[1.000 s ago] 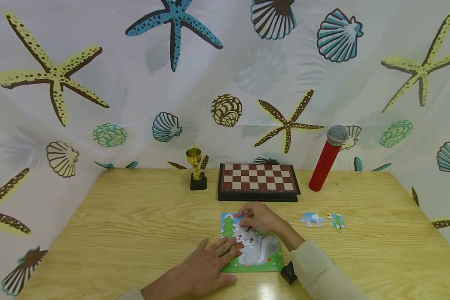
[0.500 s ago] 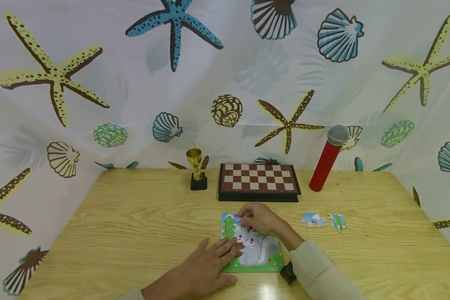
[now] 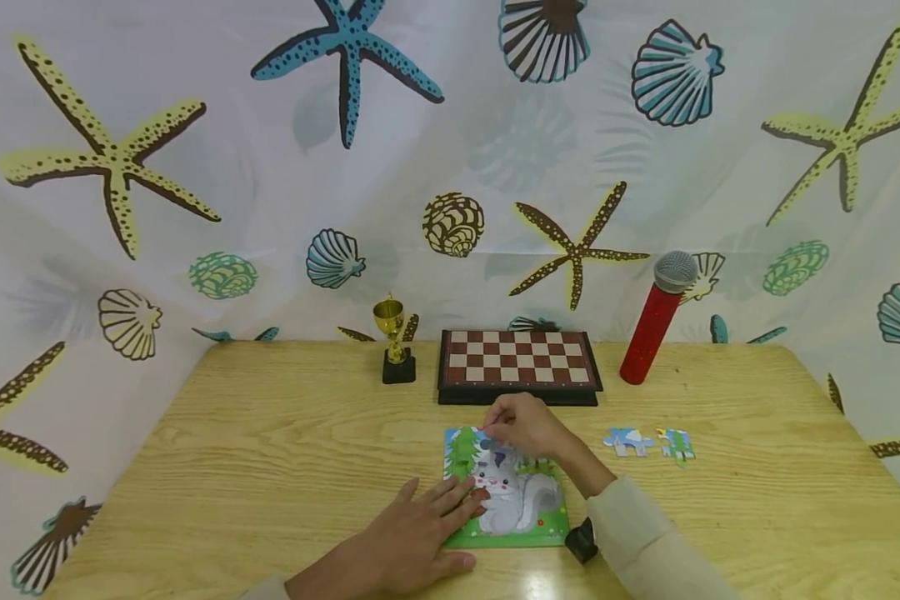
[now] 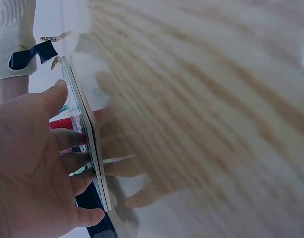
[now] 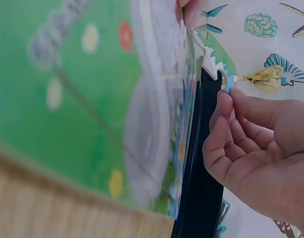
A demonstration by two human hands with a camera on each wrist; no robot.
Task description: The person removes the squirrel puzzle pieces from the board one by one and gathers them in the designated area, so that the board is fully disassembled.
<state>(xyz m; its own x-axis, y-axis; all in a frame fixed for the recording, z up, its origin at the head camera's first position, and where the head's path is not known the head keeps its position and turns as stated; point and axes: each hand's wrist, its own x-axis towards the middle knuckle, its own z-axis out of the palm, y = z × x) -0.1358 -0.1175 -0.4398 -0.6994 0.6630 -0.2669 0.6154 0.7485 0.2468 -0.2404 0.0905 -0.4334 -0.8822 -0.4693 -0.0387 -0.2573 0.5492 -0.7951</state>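
A jigsaw puzzle [image 3: 504, 518] with a grey squirrel on green grass lies on the table in front of me. My left hand [image 3: 417, 537] rests on its left side, fingers spread and straight; the left wrist view shows that hand [image 4: 38, 163] along the board's edge. Over the puzzle's top edge, my right hand [image 3: 528, 427] pinches a puzzle piece between thumb and fingertips. In the right wrist view this green and blue puzzle piece [image 5: 222, 55] is tilted up off the board, in the grip of my right hand [image 5: 261, 144].
Two loose puzzle pieces, one mostly blue [image 3: 627, 442] and one with a tree [image 3: 677, 446], lie to the right. Behind the puzzle stand a chessboard box [image 3: 519, 367], a gold trophy cup [image 3: 393, 337] and a red microphone [image 3: 651, 329]. A patterned cloth [image 3: 390, 183] hangs behind.
My right hand has risen slightly from the puzzle's top edge, tilting the pinched piece up. The left hand stays in place on the puzzle.
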